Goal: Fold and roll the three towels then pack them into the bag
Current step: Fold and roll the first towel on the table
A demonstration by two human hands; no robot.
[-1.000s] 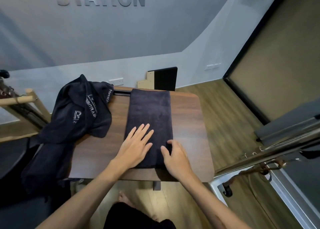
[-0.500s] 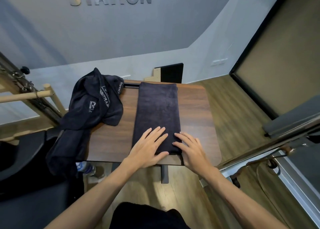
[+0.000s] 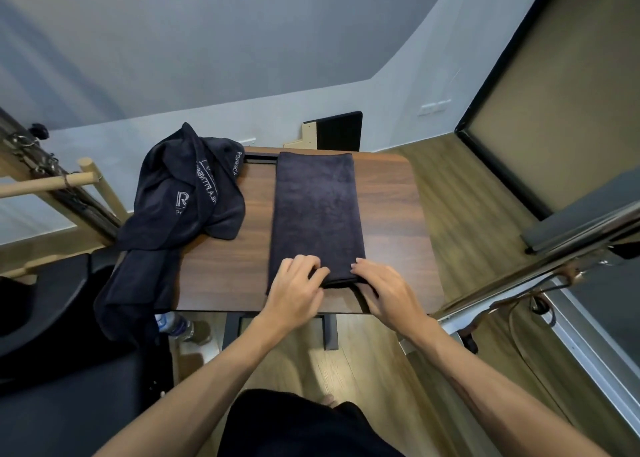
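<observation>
A dark towel (image 3: 317, 211), folded into a long strip, lies lengthwise down the middle of the wooden table (image 3: 391, 221). My left hand (image 3: 294, 288) and my right hand (image 3: 384, 288) both rest on its near end, fingers curled over the edge, which is slightly turned up. A crumpled heap of dark cloth with white lettering (image 3: 187, 207) lies on the table's left corner and hangs over the side; I cannot tell whether it is towels or the bag.
A plastic water bottle (image 3: 175, 325) lies on the floor under the table's left side. A wooden and metal frame (image 3: 65, 183) stands at the left, a chrome rail (image 3: 540, 266) at the right. A dark padded surface (image 3: 52, 318) sits lower left.
Both hands slid from flat on the towel back to its near end and curled their fingers on the edge. The camera shifted, so the table sits further right and lower.
</observation>
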